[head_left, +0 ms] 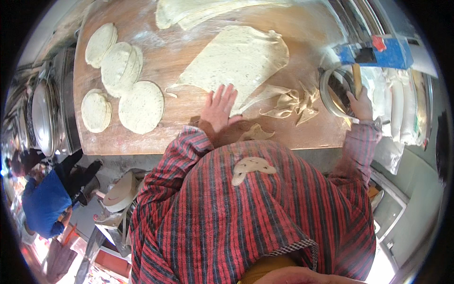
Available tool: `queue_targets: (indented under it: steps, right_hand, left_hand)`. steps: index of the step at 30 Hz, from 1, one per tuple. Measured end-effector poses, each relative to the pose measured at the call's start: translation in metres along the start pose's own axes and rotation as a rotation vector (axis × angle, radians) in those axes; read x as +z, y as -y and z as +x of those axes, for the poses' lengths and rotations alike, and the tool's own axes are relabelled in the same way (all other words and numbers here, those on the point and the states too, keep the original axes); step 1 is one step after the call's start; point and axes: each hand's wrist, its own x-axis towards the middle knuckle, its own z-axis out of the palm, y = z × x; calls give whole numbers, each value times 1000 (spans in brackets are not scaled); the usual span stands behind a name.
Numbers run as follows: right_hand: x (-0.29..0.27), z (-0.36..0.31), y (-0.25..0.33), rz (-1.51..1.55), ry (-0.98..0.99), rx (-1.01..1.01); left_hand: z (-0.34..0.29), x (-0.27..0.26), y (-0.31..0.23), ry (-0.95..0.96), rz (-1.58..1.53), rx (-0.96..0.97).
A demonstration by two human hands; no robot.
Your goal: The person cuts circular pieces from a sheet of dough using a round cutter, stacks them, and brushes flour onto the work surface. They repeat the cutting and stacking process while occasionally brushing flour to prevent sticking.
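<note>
A large rolled-out dough sheet [236, 54], flecked with green bits, lies on the wooden board [189, 137]. My left hand [217, 110] rests palm down at its near edge, fingers spread over the dough. On the right, my right hand [362, 105] is closed round the wooden handle of a brush [357, 75]. The brush's dark head reaches into a round metal pot [325, 90] at the board's right side. Crumpled dough scraps [294, 102] lie between the sheet and the pot, and another scrap [257, 133] sits close to my front.
Several stacks of round flat dough [141, 107] stand on the board's left. More folded dough [189, 13] lies at the far edge. A blue box [397, 52] and plastic bags [399, 102] are at the right. Behind on the left, a person in blue [46, 206] bends over.
</note>
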Motion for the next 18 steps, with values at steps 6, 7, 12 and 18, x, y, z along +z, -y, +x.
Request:
queue_targets:
  steps: [6,7,12,18]
  right_hand:
    - [-71,-42,47,695,379,-85]
    - [-69,-48,71,814,441,-213]
    - [-23,-42,209,517,274,-629]
    - [-18,1,304,-73,344,-1383]
  left_hand:
    - [-55,-5,17,32,-359,95]
    - [-54,-8,22,-91,-388,109]
    - [-40,-26,32,-365,-519,-270]
    - [-4,-42,69,-549,-358,-247]
